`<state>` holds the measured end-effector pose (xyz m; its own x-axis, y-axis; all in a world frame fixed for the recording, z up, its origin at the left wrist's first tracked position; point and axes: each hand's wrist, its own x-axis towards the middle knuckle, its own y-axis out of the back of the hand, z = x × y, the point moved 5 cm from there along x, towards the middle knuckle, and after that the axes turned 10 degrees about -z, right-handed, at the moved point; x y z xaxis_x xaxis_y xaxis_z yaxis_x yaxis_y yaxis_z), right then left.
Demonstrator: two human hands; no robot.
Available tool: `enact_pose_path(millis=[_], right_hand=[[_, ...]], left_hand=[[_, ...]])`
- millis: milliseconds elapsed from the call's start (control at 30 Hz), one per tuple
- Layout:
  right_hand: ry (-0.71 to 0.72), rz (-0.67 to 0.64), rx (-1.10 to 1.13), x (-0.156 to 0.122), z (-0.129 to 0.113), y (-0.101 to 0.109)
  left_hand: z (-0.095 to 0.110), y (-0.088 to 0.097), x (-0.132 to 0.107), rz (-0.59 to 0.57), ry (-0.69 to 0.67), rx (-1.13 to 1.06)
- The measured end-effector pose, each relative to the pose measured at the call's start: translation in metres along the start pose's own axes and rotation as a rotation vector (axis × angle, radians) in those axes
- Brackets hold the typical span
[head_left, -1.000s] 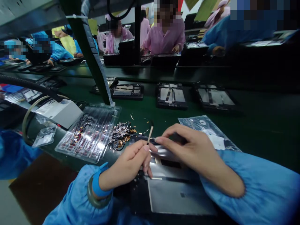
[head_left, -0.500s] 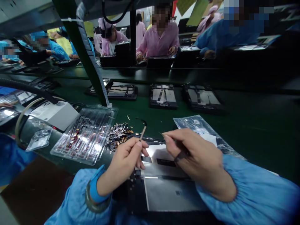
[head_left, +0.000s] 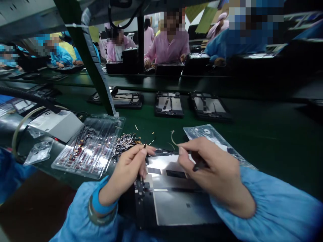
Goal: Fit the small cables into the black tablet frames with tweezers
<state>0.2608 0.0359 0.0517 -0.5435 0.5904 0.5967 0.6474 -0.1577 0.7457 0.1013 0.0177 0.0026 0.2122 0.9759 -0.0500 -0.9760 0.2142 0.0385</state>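
Pinching a thin pale strip (head_left: 172,138), my right hand (head_left: 215,173) is by the black-and-silver tablet's (head_left: 184,209) far edge, green desk (head_left: 147,120) beyond; my left hand (head_left: 129,166) pinches something dark (head_left: 144,146).

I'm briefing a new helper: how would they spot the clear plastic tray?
On the dark green bench, look left of the person's left hand. The flat, clear plastic tray lies between the white box and the heap of small loose parts. Unlike either, it is see-through and ribbed, holding small red and dark parts.
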Motion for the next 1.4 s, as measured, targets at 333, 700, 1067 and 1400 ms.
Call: enact_pose_path(millis=[333, 700, 1067, 1400], right_hand=[[-0.394, -0.138, 0.562, 0.014, 0.020, -0.014], [-0.138, 0.069, 0.229, 0.011, 0.000, -0.011], [0.217, -0.018, 0.063, -0.002, -0.024, -0.026], [-0.791, -0.086, 0.246, -0.014, 0.079, 0.036]], left_hand=[[-0.001, -0.018, -0.001, -0.151, 0.060, -0.492], [0.007, 0.004, -0.010, 0.414, -0.332, 0.198], [0.005, 0.008, -0.005, 0.384, -0.290, 0.182], [-0.017, 0.145, -0.033, 0.271, -0.353, 1.509]])
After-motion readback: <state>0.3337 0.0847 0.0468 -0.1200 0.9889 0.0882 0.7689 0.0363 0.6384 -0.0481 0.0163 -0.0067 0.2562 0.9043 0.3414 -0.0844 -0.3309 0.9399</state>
